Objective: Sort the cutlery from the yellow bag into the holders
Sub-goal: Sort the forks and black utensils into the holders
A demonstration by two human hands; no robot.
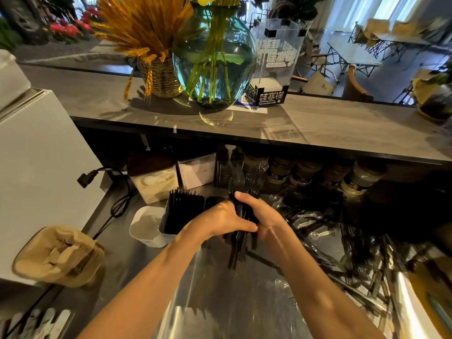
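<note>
Both my hands hold one bundle of black plastic cutlery (241, 248) above the steel counter. My left hand (225, 220) grips it from the left and my right hand (263, 211) wraps round it from the right; fork heads stick up above my fingers and handles hang below. Just left of my hands stands a holder (181, 214) filled with black cutlery. A white holder (146, 227) sits beside it. A heap of loose black and clear plastic cutlery (347, 253) spreads at the right, beside a yellow bag (420, 285) at the lower right edge.
A raised grey shelf (342, 123) with a glass vase (214, 62) overhangs the counter's back. Beneath it stand tubs (195, 171) and several jars (359, 177). A white appliance (41, 172) and a brown paper stack in a holder (61, 255) fill the left; a black cable (119, 199) trails there.
</note>
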